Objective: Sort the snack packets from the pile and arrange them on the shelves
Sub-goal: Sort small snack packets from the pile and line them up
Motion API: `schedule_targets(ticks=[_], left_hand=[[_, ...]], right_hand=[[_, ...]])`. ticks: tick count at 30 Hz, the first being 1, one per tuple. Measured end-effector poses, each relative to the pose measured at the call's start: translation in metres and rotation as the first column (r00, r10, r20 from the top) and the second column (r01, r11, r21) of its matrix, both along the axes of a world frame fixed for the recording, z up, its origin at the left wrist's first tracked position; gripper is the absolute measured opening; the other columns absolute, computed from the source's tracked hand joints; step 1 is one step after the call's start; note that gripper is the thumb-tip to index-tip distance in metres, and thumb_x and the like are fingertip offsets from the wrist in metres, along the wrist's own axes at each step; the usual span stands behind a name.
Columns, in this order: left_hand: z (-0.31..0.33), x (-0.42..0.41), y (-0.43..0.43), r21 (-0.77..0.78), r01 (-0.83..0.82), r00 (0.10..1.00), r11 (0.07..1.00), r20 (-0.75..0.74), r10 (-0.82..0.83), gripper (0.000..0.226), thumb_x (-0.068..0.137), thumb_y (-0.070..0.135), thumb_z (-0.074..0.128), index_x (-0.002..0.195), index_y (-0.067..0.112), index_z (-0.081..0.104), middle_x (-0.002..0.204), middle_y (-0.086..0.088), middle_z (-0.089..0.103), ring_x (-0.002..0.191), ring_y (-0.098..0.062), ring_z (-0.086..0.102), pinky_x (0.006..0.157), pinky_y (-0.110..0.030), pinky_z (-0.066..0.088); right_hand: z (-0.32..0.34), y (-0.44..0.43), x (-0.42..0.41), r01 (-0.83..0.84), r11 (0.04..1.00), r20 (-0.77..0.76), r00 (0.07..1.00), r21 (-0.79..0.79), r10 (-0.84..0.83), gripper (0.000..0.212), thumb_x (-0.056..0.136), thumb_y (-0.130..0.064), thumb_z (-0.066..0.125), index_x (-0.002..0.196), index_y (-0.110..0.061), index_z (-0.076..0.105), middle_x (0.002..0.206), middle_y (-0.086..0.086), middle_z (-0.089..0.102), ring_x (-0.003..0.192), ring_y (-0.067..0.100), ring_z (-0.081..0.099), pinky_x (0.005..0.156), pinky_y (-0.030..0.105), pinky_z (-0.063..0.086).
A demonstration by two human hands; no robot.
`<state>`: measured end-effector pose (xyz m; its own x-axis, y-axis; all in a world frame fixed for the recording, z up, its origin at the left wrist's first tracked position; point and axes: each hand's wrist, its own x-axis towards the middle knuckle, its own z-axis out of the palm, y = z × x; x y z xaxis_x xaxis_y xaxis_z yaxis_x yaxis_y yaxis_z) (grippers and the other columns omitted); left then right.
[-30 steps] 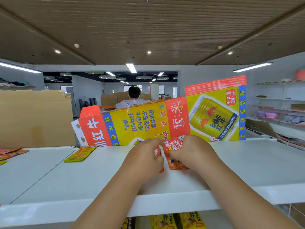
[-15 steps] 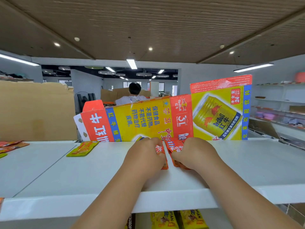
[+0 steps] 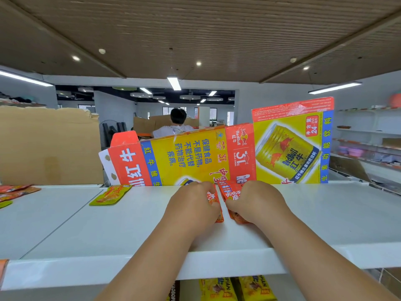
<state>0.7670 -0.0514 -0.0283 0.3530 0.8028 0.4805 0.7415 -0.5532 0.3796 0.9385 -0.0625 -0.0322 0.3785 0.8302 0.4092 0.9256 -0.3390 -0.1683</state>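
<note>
Both my hands rest on the white top shelf (image 3: 134,233), close together at its middle. My left hand (image 3: 192,205) grips a red-orange snack packet (image 3: 213,197), mostly hidden under the fingers. Beside it, my right hand (image 3: 258,203) grips a second red-orange snack packet (image 3: 230,192); a narrow strip of shelf shows between the two. A yellow-green packet (image 3: 110,194) lies flat to the left. More red-orange packets (image 3: 15,191) lie at the far left edge. Yellow packets (image 3: 236,288) show on the shelf below.
A flattened Red Bull carton (image 3: 217,157) stands along the back of the shelf. A brown cardboard sheet (image 3: 47,146) stands at the back left. A person (image 3: 173,124) sits beyond with their back to me. Other shelving (image 3: 368,135) lines the right wall.
My hands have drawn slightly apart, and the two red-orange packets now lie side by side with a small gap instead of overlapping. The view has tilted slightly.
</note>
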Motion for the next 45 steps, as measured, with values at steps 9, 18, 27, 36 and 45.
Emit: schedule_targets(ticks=[9, 18, 27, 36, 45], left_hand=[[-0.001, 0.001, 0.0, -0.024, -0.012, 1.0, 1.0, 0.002, 0.012, 0.035, 0.092, 0.039, 0.058, 0.127, 0.036, 0.063, 0.118, 0.006, 0.065, 0.1, -0.018, 0.062, 0.078, -0.028, 0.05], [0.0, 0.0, 0.001, -0.015, -0.023, 0.999, 1.0, -0.024, 0.023, 0.034, 0.092, 0.039, 0.057, 0.126, 0.036, 0.063, 0.117, 0.007, 0.067, 0.101, -0.017, 0.063, 0.079, -0.026, 0.051], [0.0, 0.002, 0.002, -0.02, -0.028, 1.0, 0.999, -0.007, 0.028, 0.035, 0.092, 0.038, 0.058, 0.127, 0.036, 0.063, 0.119, 0.006, 0.065, 0.102, -0.017, 0.062, 0.081, -0.029, 0.052], [-0.003, 0.003, 0.005, 0.065, -0.06, 0.998, 0.996, -0.009, 0.061, 0.037, 0.09, 0.043, 0.059, 0.126, 0.034, 0.062, 0.119, 0.004, 0.064, 0.112, -0.02, 0.057, 0.09, -0.034, 0.051], [0.006, -0.021, -0.004, 0.351, -0.12, 0.967, 0.929, -0.169, 0.189, 0.069, 0.084, 0.064, 0.045, 0.148, 0.037, 0.04, 0.148, 0.004, 0.048, 0.132, -0.025, 0.045, 0.101, -0.046, 0.043]], right_hand=[[0.002, -0.005, -0.004, -0.004, 1.0, 0.005, 1.0, -0.008, 0.004, 0.053, 0.075, -0.07, 0.061, 0.105, -0.027, 0.065, 0.084, -0.004, 0.057, 0.082, 0.023, 0.061, 0.074, 0.03, 0.052], [0.005, -0.015, -0.008, 0.006, 0.999, -0.006, 1.0, -0.043, -0.006, 0.053, 0.08, -0.07, 0.06, 0.108, -0.025, 0.064, 0.091, -0.001, 0.061, 0.086, 0.023, 0.061, 0.073, 0.03, 0.047], [0.007, -0.024, -0.009, -0.066, 0.985, -0.002, 0.998, 0.161, 0.067, 0.057, 0.084, -0.074, 0.054, 0.112, -0.024, 0.053, 0.107, -0.001, 0.067, 0.095, 0.026, 0.066, 0.076, 0.036, 0.054], [0.006, -0.02, -0.01, -0.31, 0.919, 0.076, 0.951, 0.244, 0.3, 0.037, 0.092, -0.053, 0.056, 0.112, -0.022, 0.057, 0.103, 0.003, 0.058, 0.096, 0.027, 0.058, 0.077, 0.041, 0.051], [0.029, -0.033, -0.021, -0.416, 0.87, 0.116, 0.909, 0.263, 0.4, 0.062, 0.088, -0.053, 0.064, 0.141, -0.022, 0.051, 0.139, 0.001, 0.053, 0.128, 0.027, 0.047, 0.105, 0.041, 0.04]])
